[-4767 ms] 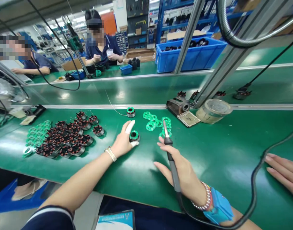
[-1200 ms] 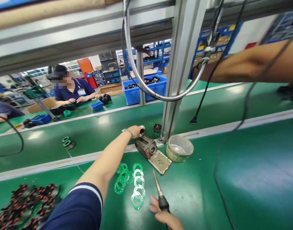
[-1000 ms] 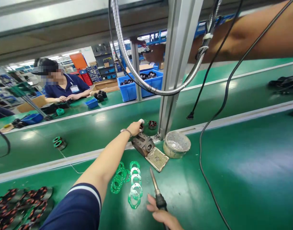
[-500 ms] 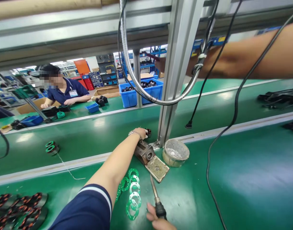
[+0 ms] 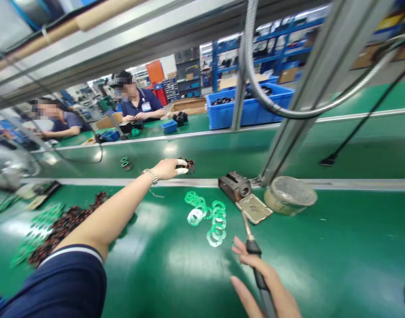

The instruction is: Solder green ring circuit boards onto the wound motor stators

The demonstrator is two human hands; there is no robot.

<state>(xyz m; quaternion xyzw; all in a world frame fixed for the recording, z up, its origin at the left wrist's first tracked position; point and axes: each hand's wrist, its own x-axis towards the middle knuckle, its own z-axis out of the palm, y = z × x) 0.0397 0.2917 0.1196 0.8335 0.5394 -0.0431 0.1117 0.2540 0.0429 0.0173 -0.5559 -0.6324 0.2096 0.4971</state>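
My left hand [image 5: 167, 169] reaches out over the green belt beyond the metal rail. White covers sit on its fingertips, which pinch a small black-and-copper wound stator [image 5: 188, 165]. In my right hand [image 5: 267, 276] lies a soldering iron [image 5: 254, 251], its tip pointing away from me beside the solder-stained cleaning pad [image 5: 254, 209]. The thumb and some fingers of that hand stand off the handle. Behind the pad stands a dark metal iron holder [image 5: 234, 186]. Green ring-shaped boards [image 5: 218, 223] lie loosely overlapped on the bench between my hands.
A round tub [image 5: 290, 196] stands right of the pad, by an aluminium post [image 5: 297, 119]. Several wound stators [image 5: 70, 225] and green boards [image 5: 33, 234] cover the left bench. A green-topped part [image 5: 125, 164] sits on the belt. Two co-workers [image 5: 141, 102] sit across, near a blue bin [image 5: 265, 108].
My left hand has moved left, away from the iron holder, with the stator in it. The view has turned, and the blurred arm at upper right is gone. My right hand still has the iron.
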